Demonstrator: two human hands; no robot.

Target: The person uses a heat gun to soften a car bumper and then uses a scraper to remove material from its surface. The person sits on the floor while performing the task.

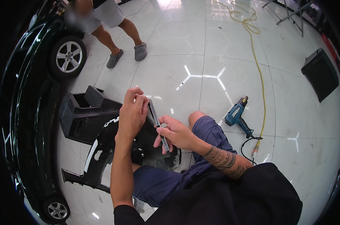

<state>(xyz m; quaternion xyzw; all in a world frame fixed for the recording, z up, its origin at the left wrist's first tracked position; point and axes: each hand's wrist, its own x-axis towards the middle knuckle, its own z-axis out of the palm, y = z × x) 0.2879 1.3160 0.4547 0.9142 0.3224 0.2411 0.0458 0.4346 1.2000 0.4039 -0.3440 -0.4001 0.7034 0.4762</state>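
A slim grey and black tool that looks like a utility knife (154, 114) is tilted between my hands, above my lap. My right hand (177, 133) is closed round its lower part, thumb on top and the near end sticking out past the fingers. At the far end, the bent fingers of my left hand (130, 116) pinch together against the tool; what lies between those fingertips is hidden. Below my hands a black car fender or bumper piece (104, 163) with torn white patches lies by my legs, partly covered by my left forearm.
A dark car (38, 86) stands along the left. Beside it is a black plastic stand (79, 118). A teal heat gun (235, 114) lies right of my knee, its cord joined to a yellow cable (263, 90). Another person (119, 30) stands far left; a black box (320, 73) sits far right.
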